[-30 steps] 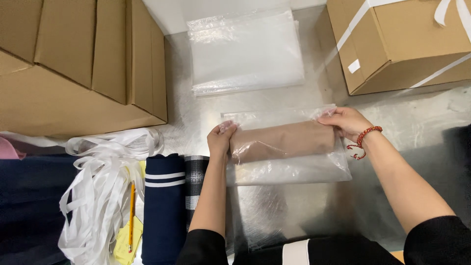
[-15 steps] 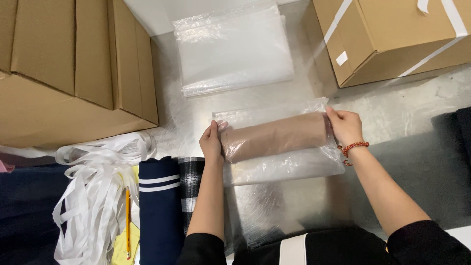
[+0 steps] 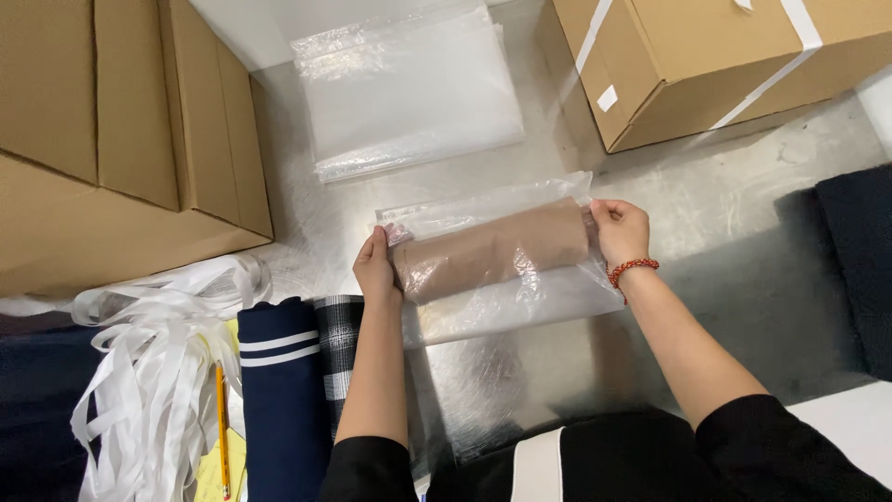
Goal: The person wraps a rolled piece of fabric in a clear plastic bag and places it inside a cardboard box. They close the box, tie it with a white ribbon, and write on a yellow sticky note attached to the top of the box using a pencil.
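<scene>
On the shiny metal table [image 3: 725, 214], both hands now pinch the ends of a bagged brown roll.
Compared with a moment ago, the left hand [image 3: 375, 270] has slid from the roll's top to its left end, and the right hand [image 3: 621, 231] has drawn in to the right end, so the package looks squared up and held taut. Each hand is closed on the clear plastic bag [image 3: 502, 297], which wraps a tan rolled fabric [image 3: 492, 253]; loose film trails toward the person. It lies below a stack of empty bags [image 3: 409, 93].

cardboard boxes [image 3: 121, 167] | plastic bags [image 3: 409, 93] – white straps [image 3: 149, 372] | pencil [image 3: 222, 428]
</scene>
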